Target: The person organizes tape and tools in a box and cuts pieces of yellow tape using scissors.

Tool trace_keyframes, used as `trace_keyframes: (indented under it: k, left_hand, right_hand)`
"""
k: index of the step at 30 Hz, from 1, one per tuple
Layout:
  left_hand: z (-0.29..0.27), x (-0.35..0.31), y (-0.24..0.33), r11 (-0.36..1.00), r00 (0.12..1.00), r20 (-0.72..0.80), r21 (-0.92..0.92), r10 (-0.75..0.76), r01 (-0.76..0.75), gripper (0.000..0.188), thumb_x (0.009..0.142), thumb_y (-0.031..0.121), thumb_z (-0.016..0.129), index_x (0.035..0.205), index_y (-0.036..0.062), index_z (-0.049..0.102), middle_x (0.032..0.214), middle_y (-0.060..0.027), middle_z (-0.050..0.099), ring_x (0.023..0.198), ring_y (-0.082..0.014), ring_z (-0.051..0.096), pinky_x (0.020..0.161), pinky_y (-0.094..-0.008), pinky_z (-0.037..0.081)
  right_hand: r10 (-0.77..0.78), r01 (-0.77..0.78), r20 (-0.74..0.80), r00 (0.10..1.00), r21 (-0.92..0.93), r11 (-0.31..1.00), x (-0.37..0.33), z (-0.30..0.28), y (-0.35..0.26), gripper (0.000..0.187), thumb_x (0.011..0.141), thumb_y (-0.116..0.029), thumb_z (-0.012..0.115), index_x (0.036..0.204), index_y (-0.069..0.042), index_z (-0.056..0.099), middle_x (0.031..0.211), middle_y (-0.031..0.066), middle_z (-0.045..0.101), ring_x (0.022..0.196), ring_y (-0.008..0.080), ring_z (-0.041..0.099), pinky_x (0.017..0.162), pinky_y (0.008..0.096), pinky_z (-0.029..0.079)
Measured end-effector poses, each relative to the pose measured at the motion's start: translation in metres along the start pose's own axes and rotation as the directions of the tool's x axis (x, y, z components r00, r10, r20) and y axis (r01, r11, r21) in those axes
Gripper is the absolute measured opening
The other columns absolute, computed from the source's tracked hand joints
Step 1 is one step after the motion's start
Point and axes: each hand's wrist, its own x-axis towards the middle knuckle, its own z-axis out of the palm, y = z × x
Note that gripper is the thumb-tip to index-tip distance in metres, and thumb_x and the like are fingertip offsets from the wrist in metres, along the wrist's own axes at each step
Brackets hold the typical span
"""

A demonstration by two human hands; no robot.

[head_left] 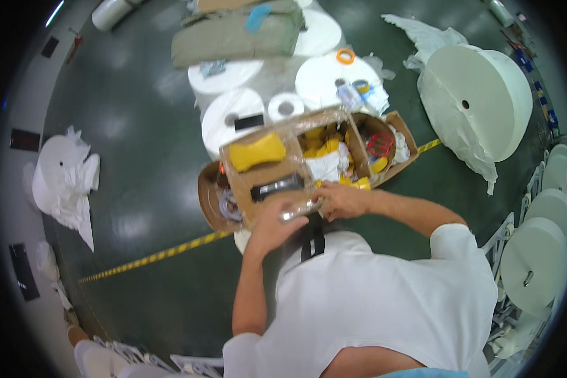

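Note:
A cardboard carton with compartments stands in front of me. On its left panel lie a yellow waisted block and a black curved piece. At the near edge my left hand is closed beside a shiny clear strip, possibly tape; what its fingers hold is hidden. To its right, the fingers of my right hand curl at the carton's near rim, apparently pinching something too small to name. Yellow pieces and a crumpled white cloth fill the middle compartment, just beyond my right hand.
Side bins hold a red wire-like item and clear rolls. Behind the carton lie large white rolls, an orange tape ring and a grey-green cover. Larger rolls stand right; a yellow-black floor stripe runs left.

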Motion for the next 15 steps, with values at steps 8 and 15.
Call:
trace_keyframes:
  k: [8,15]
  left_hand:
    - [-0.005,0.017,0.032,0.956,0.939,0.275,-0.149,-0.207,0.254,0.053,0.093,0.022,0.090,0.137,-0.0012,0.071,0.112,-0.0085,0.079,0.103,-0.0151,0.073,0.091,-0.0312,0.059]
    - [-0.009,-0.004,0.039,0.959,0.964,0.206,-0.191,-0.170,0.210,0.038,0.092,0.019,0.091,0.122,-0.0008,0.080,0.109,-0.0069,0.082,0.100,-0.0136,0.075,0.091,-0.0302,0.059]
  right_hand:
    - [-0.060,-0.029,-0.227,0.972,-0.370,0.929,0.006,-0.039,-0.057,0.019,0.091,-0.018,0.067,0.108,-0.011,0.069,0.135,0.0125,0.063,0.130,0.0358,0.059,0.106,0.0468,0.052]
    - [0.038,-0.095,-0.300,0.953,-0.179,0.979,0.008,-0.031,-0.050,0.017,0.090,-0.015,0.079,0.104,-0.008,0.072,0.131,0.0083,0.069,0.127,0.0346,0.061,0.106,0.0466,0.051]
